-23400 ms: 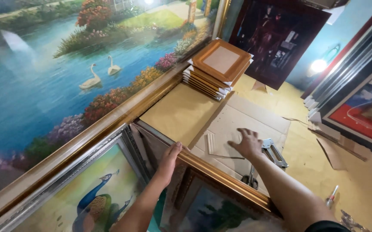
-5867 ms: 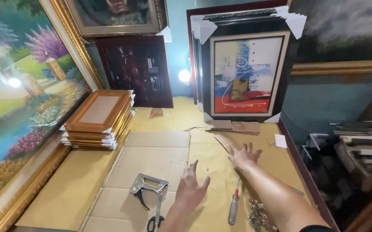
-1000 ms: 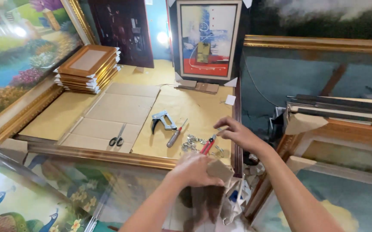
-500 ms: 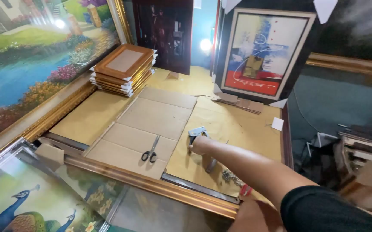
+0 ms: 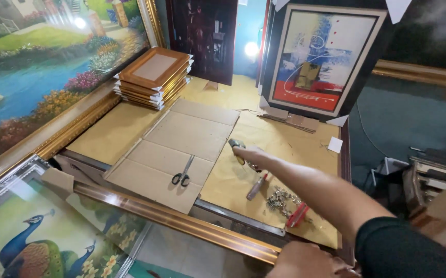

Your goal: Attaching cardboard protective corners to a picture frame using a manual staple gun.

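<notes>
Right hand (image 5: 247, 153) closed around staple gun (image 5: 237, 146) on the paper, just right of the cardboard sheet (image 5: 181, 144). Scissors (image 5: 182, 175) lie on that cardboard's near part. Left hand (image 5: 310, 260) presses gold frame (image 5: 181, 222), below the cardboard; grip unclear.

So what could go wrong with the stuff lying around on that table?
The scissors lie loose on the flattened cardboard, close under the reaching arm, so a sleeve could drag them off. The right hand grips a metal tool just above a screwdriver and a pile of small metal bits, which could scatter if bumped. The left hand rests on the gold frame edge, which might slip.
</notes>
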